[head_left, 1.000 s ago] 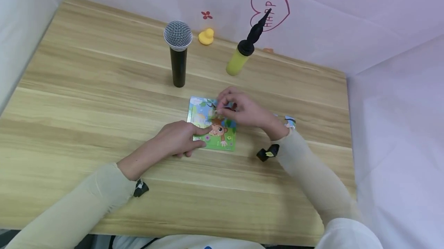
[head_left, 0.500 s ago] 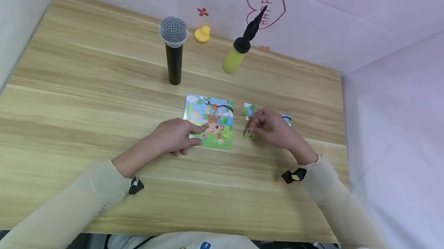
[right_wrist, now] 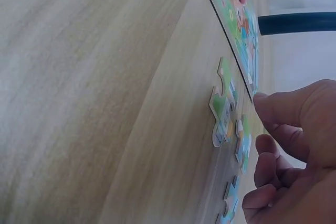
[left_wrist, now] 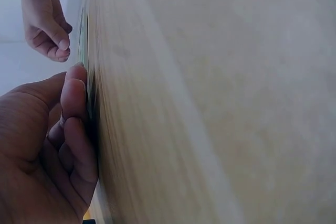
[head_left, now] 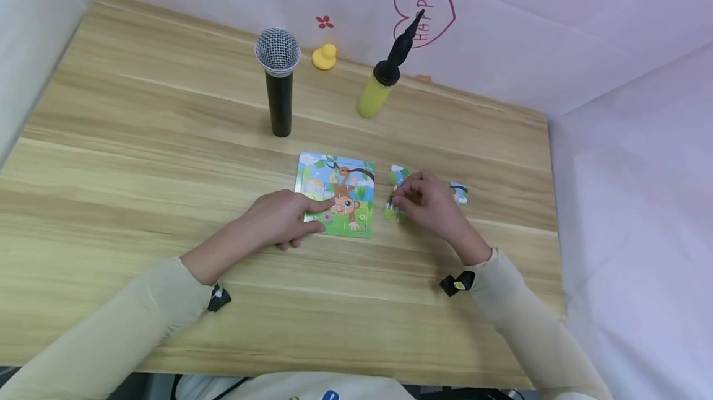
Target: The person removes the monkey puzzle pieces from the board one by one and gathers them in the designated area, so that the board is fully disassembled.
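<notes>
A monkey jigsaw puzzle (head_left: 359, 192) lies flat in its tray, mid-table. My left hand (head_left: 281, 217) rests at its left side, one outstretched digit touching the picture and another by the lower edge. In the left wrist view, the other fingers (left_wrist: 79, 145) bend near the tabletop. My right hand (head_left: 437, 208) hovers over loose jigsaw pieces right of the tray, its fingers loosely bent. No piece shows between thumb and fingers in the right wrist view. Two pieces (right_wrist: 221, 103) lie close together there; a further piece (right_wrist: 244, 142) is nearer the hand. Another piece (head_left: 460, 193) lies farther right, partly hidden.
A black microphone (head_left: 280, 100) stands behind the puzzle. A yellow rubber duck (head_left: 325, 57) sits by the back wall. To its right stands a yellow-green hand pump (head_left: 374, 96) with a black tapered top. White sheets (head_left: 618, 140) border the wooden table (head_left: 167, 109).
My right hand moved from above the puzzle to the loose pieces on the right, then slightly left. A piece tilted at its fingertips half a second ago now lies flat. My left hand stayed put.
</notes>
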Demonstrator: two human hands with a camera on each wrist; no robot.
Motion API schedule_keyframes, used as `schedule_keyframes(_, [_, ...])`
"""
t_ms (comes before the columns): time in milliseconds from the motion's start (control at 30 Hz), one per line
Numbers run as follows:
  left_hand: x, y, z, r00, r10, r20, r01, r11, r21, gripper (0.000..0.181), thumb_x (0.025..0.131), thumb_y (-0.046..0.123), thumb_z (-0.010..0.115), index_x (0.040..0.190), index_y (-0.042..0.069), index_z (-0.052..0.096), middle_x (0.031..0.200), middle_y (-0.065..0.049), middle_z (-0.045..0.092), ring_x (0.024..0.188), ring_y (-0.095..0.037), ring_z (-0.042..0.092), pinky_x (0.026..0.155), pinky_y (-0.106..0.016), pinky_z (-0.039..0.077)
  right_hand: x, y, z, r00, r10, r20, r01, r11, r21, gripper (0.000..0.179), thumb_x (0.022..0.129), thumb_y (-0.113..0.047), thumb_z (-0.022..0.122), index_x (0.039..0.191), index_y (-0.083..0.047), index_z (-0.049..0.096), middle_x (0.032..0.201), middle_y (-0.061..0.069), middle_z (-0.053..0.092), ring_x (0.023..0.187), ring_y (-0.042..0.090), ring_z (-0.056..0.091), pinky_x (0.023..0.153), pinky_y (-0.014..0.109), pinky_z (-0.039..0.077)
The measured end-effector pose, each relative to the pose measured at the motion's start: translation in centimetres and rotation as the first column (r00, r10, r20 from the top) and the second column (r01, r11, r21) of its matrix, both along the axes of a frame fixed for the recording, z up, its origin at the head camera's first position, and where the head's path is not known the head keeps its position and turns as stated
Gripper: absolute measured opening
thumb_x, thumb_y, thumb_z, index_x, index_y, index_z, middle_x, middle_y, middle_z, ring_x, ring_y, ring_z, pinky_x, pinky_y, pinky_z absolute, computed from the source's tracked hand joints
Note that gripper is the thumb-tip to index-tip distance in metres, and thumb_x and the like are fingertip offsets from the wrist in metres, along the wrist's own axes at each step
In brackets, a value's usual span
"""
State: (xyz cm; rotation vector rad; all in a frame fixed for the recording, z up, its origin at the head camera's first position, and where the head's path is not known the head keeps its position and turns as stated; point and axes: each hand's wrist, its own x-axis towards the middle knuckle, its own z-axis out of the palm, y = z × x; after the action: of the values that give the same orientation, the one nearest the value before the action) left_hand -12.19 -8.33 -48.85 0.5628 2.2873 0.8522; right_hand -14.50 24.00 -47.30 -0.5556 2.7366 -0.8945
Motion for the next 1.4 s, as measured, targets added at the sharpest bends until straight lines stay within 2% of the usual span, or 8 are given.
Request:
schedule_keyframes(167, [-0.1, 0.0, 0.1, 0.998, -0.032, -0.063, 0.03, 0.999, -0.042, 0.055, 0.099, 0.04, 0.068, 0.15, 0.033, 0.05, 0.051, 0.004, 0.057, 0.042, -0.014, 0.053, 0.048, -0.034, 0.039, -0.3, -0.3, 0.1, 0.999, 0.028, -0.028, -0.03, 0.998, -0.046, 0.007, 0.095, -0.01, 0.074, 0.099, -0.005, 0.077, 0.107, 0.006, 0.06, 0.092, 0.019, 0.057, 0.078, 0.036, 0.051])
schedule_keyframes(367, [-0.1, 0.2, 0.5, 0.964, -0.103, -0.246, 0.072, 0.989, -0.131, 0.05, 0.096, 0.04, 0.071, 0.144, 0.031, 0.059, 0.094, -0.011, 0.074, 0.072, -0.02, 0.06, 0.048, -0.035, 0.038, -0.8, -1.2, -0.1, 0.994, 0.11, -0.028, -0.112, 0.989, -0.1, 0.009, 0.095, -0.014, 0.075, 0.103, -0.012, 0.077, 0.107, -0.002, 0.058, 0.091, 0.017, 0.053, 0.076, 0.036, 0.047])
schedule_keyframes(467, [0.0, 0.3, 0.6, 0.951, -0.131, -0.281, 0.092, 0.985, -0.148, 0.048, 0.097, 0.042, 0.069, 0.142, 0.029, 0.062, 0.08, -0.006, 0.071, 0.067, -0.018, 0.057, 0.048, -0.035, 0.037, -1.1, -2.0, -0.2, 0.985, 0.173, -0.026, -0.175, 0.976, -0.126, 0.011, 0.094, -0.016, 0.076, 0.104, -0.012, 0.077, 0.109, -0.002, 0.057, 0.095, 0.019, 0.053, 0.078, 0.036, 0.048])
schedule_keyframes(600, [0.0, 0.7, 0.8, 0.946, -0.131, -0.295, 0.092, 0.986, -0.143, 0.043, 0.098, 0.044, 0.067, 0.138, 0.029, 0.066, 0.057, 0.005, 0.053, 0.053, -0.014, 0.043, 0.047, -0.034, 0.031, -1.9, -3.4, -0.5, 0.957, 0.288, -0.042, -0.291, 0.942, -0.165, 0.011, 0.095, -0.014, 0.075, 0.106, -0.01, 0.075, 0.114, 0.001, 0.058, 0.096, 0.026, 0.053, 0.078, 0.039, 0.047])
schedule_keyframes(800, [0.0, 2.5, 0.7, 0.927, -0.156, -0.34, 0.12, 0.985, -0.124, 0.045, 0.096, 0.042, 0.07, 0.139, 0.03, 0.065, 0.054, 0.008, 0.052, 0.051, -0.011, 0.045, 0.046, -0.034, 0.036, -3.0, -5.0, -0.8, 0.927, 0.372, -0.048, -0.374, 0.908, -0.188, 0.01, 0.097, -0.014, 0.072, 0.106, -0.012, 0.075, 0.11, -0.002, 0.061, 0.09, 0.022, 0.054, 0.074, 0.037, 0.047])
schedule_keyframes(1000, [0.4, 3.9, -0.1, 0.903, -0.219, -0.369, 0.152, 0.967, -0.203, 0.058, 0.097, 0.052, 0.065, 0.15, 0.034, 0.052, 0.054, 0.006, 0.051, 0.051, -0.013, 0.048, 0.046, -0.035, 0.041, -3.5, -6.1, -1.1, 0.902, 0.423, -0.079, -0.431, 0.882, -0.192, 0.009, 0.098, -0.014, 0.071, 0.105, -0.012, 0.076, 0.105, -0.002, 0.066, 0.085, 0.02, 0.055, 0.071, 0.034, 0.044])
schedule_keyframes(1233, [0.7, 3.1, -0.4, 0.902, -0.19, -0.387, 0.115, 0.971, -0.21, 0.057, 0.095, 0.052, 0.067, 0.149, 0.041, 0.052, 0.05, 0.005, 0.046, 0.048, -0.011, 0.039, 0.044, -0.034, 0.038, -3.9, -6.6, -1.1, 0.903, 0.425, -0.06, -0.428, 0.886, -0.176, 0.009, 0.098, -0.017, 0.071, 0.104, -0.015, 0.077, 0.103, -0.008, 0.064, 0.088, 0.013, 0.055, 0.074, 0.034, 0.046])
schedule_keyframes(1400, [0.5, 2.8, -0.2, 0.89, -0.218, -0.401, 0.14, 0.967, -0.214, 0.055, 0.096, 0.055, 0.065, 0.148, 0.041, 0.052, 0.049, 0.006, 0.045, 0.047, -0.012, 0.038, 0.043, -0.034, 0.036, -4.1, -6.7, -1.2, 0.906, 0.42, -0.058, -0.423, 0.89, -0.168, 0.009, 0.097, -0.017, 0.072, 0.105, -0.015, 0.076, 0.105, -0.006, 0.064, 0.091, 0.012, 0.056, 0.077, 0.032, 0.047])
